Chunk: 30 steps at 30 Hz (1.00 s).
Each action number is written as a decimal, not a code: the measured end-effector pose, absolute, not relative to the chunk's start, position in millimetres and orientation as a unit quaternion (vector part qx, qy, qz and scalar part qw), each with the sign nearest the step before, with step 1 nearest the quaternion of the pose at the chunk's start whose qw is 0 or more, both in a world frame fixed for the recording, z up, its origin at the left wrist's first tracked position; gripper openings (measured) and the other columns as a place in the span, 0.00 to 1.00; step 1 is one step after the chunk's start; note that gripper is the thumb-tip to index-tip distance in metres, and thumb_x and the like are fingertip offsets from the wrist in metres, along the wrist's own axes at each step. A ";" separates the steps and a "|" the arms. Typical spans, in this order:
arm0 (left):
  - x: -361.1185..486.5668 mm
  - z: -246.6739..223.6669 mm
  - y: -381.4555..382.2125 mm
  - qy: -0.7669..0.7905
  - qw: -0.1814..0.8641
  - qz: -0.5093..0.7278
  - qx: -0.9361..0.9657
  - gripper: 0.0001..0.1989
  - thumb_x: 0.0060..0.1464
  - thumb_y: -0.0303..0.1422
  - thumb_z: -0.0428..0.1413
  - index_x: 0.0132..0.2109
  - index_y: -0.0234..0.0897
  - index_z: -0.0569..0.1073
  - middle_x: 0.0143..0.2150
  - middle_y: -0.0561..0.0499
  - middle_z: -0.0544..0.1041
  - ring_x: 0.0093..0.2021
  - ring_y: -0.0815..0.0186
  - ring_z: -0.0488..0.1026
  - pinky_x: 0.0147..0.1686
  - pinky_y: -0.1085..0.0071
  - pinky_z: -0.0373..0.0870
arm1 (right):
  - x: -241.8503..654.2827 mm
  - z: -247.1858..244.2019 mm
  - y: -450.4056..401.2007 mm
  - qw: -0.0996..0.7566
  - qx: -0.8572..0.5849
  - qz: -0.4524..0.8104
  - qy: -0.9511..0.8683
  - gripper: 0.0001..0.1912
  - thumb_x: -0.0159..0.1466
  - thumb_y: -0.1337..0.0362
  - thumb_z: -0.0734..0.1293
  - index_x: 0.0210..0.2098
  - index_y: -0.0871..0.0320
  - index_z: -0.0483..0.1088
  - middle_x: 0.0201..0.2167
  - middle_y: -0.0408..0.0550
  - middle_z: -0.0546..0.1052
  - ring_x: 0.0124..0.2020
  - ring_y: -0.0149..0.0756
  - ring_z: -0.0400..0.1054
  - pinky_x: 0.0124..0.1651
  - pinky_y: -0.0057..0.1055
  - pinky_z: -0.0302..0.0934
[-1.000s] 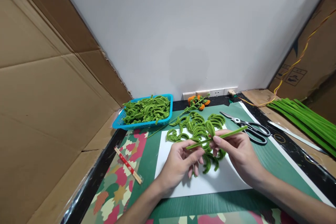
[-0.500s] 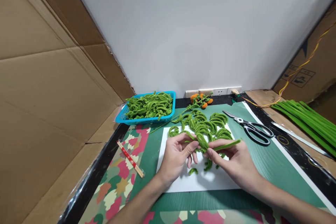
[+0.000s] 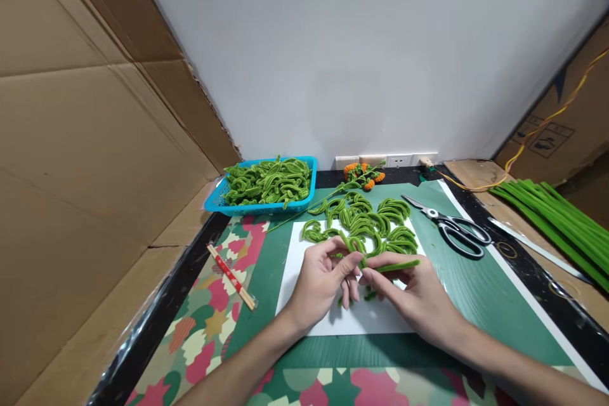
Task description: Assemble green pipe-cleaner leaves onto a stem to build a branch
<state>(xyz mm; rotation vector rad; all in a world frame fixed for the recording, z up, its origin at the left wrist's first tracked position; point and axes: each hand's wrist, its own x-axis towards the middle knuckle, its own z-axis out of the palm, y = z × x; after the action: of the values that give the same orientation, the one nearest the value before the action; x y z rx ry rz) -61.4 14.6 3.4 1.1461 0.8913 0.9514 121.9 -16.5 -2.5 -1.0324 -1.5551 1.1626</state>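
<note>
Left hand (image 3: 318, 282) and right hand (image 3: 421, 299) both pinching my bent fuzzy green stem (image 3: 397, 266), loop nearer left, straight end rightward.

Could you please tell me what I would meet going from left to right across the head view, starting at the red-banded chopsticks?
Red-banded chopsticks → left hand → right hand → scissors → bundle of long green stems.

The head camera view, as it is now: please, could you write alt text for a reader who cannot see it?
Two bare hands, left hand and right hand, hold a fuzzy green stem above white paper. Curled green pieces, scissors and a filled blue basket lie beyond.
</note>
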 end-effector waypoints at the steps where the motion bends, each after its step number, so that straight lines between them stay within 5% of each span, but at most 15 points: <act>1: -61.3 2.5 14.9 0.390 0.643 0.421 0.508 0.23 0.54 0.49 0.71 0.37 0.34 0.73 0.24 0.54 0.76 0.16 0.68 0.74 0.12 0.78 0.68 | 122.4 -3.3 -16.2 0.455 -0.415 0.480 -0.625 0.13 0.73 0.58 0.69 0.43 0.56 0.85 0.33 0.47 0.85 0.31 0.35 0.77 0.33 0.27 0.70; 7: -63.0 3.3 15.5 0.385 0.599 0.415 0.566 0.22 0.62 0.49 0.65 0.35 0.33 0.75 0.23 0.56 0.74 0.16 0.75 0.68 0.15 0.81 0.65 | 128.6 -12.9 -10.5 0.468 -0.402 0.489 -0.617 0.08 0.68 0.58 0.75 0.39 0.55 0.85 0.32 0.47 0.85 0.29 0.34 0.77 0.34 0.27 0.71; 14: -62.3 4.5 10.3 0.355 0.671 0.353 0.547 0.21 0.66 0.51 0.60 0.44 0.37 0.67 0.30 0.53 0.77 0.20 0.63 0.81 0.12 0.79 0.65 | 132.5 -7.6 -2.5 0.532 -0.419 0.493 -0.546 0.13 0.62 0.58 0.80 0.26 0.58 0.79 0.18 0.43 0.78 0.18 0.32 0.71 0.23 0.26 0.67; 21: -60.0 3.1 8.1 0.349 0.664 0.320 0.579 0.19 0.69 0.50 0.57 0.40 0.38 0.66 0.30 0.56 0.74 0.14 0.79 0.63 0.12 0.82 0.52 | 133.0 -10.4 -8.1 0.542 -0.423 0.401 -0.605 0.08 0.68 0.60 0.75 0.33 0.56 0.78 0.24 0.42 0.77 0.22 0.32 0.72 0.25 0.26 0.68; 30: -61.5 9.2 9.7 0.343 0.659 0.301 0.598 0.18 0.71 0.47 0.56 0.39 0.36 0.71 0.30 0.56 0.71 0.21 0.77 0.58 0.19 0.80 0.51 | 133.2 -7.6 -12.9 0.533 -0.428 0.305 -0.663 0.05 0.73 0.64 0.69 0.47 0.55 0.77 0.35 0.46 0.79 0.30 0.33 0.75 0.31 0.28 0.72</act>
<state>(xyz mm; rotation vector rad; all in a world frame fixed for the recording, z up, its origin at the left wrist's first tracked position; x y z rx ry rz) -61.5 9.7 9.2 1.3547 0.7765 0.6814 133.2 -12.9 -7.6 -1.0196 -1.5806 0.7268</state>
